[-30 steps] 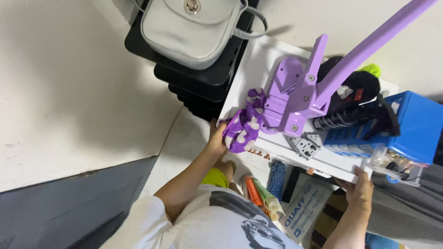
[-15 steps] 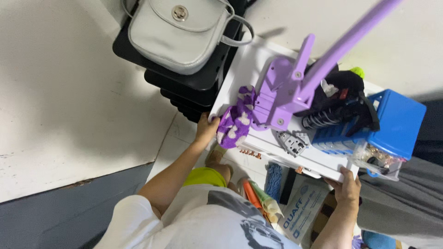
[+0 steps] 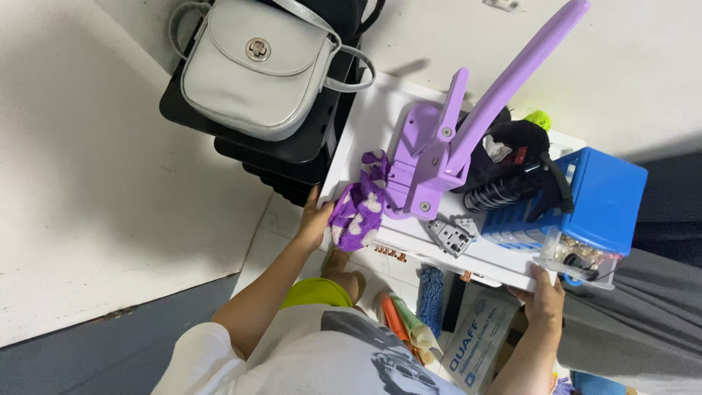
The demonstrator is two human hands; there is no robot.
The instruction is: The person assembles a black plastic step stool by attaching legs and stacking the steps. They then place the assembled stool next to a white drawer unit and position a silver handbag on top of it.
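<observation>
My left hand (image 3: 314,219) grips the left edge of a white tray (image 3: 369,121), touching a purple cloth with white spots (image 3: 358,208) that lies on it. Gripping the tray's near right corner is my right hand (image 3: 545,296), just under a clear drawer (image 3: 578,260) of a blue drawer box (image 3: 599,197). On the tray stands a purple lever press (image 3: 439,157) with a long handle slanting up to the right. Black tools (image 3: 512,164) lie between the press and the blue box. A small grey metal part (image 3: 450,235) sits near the tray's front edge.
A silver shoulder bag (image 3: 256,66) rests on a stack of black trays (image 3: 292,157) left of the white tray. Below it, a blue brush (image 3: 431,296), orange and green rolls (image 3: 402,329) and a printed box (image 3: 479,351) lie on the tiled floor. Grey fabric (image 3: 643,322) is at the right.
The tray and both hands have drifted slightly left in view. Both hands keep the same hold on the tray's edges.
</observation>
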